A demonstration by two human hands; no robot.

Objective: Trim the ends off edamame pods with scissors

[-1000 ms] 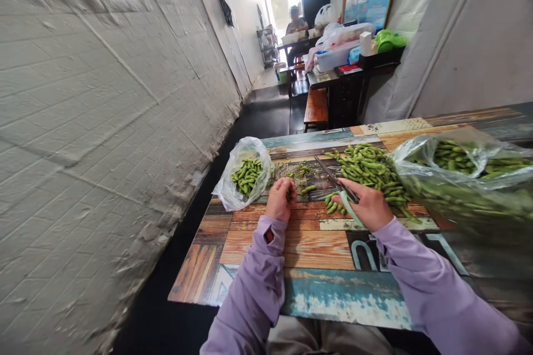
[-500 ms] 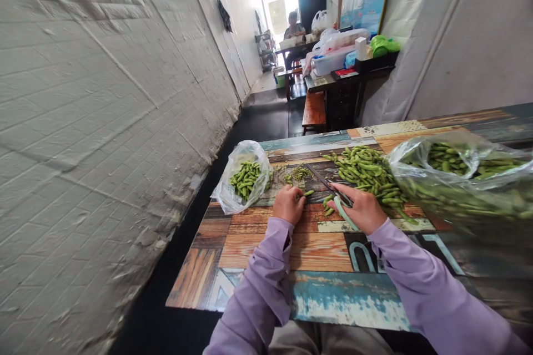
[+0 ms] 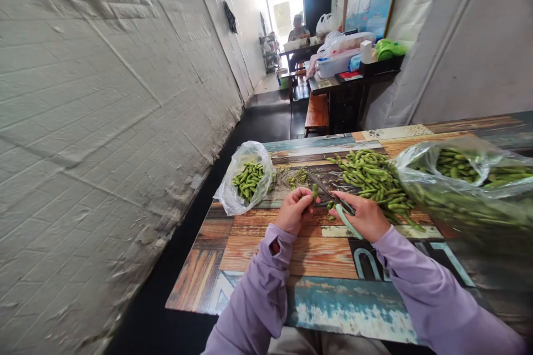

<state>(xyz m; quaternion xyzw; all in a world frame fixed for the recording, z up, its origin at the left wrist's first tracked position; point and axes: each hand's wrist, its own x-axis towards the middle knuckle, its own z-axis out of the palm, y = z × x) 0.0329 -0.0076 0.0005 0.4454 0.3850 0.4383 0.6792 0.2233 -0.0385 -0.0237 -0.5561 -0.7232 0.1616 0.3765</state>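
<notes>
My left hand (image 3: 293, 209) pinches a green bean pod (image 3: 315, 191) and holds it up to the dark blades of the scissors (image 3: 333, 199). My right hand (image 3: 366, 215) grips those scissors by their pale green handles, with the blades pointing away to the left. Both hands hover over a patterned wooden table (image 3: 325, 266). A loose heap of green pods (image 3: 370, 175) lies just beyond my right hand. A small pile of cut ends (image 3: 296, 176) sits beyond my left hand.
A small clear bag with pods (image 3: 247, 180) stands open at the table's left edge. A big clear bag of pods (image 3: 466, 183) fills the right side. A white brick wall (image 3: 104, 122) runs along the left. Further back are benches, cluttered tables and a seated person (image 3: 298, 25).
My left hand left the small bag's side, picked a pod off the table and raised it to the scissor blades. My right hand stayed on the scissors.
</notes>
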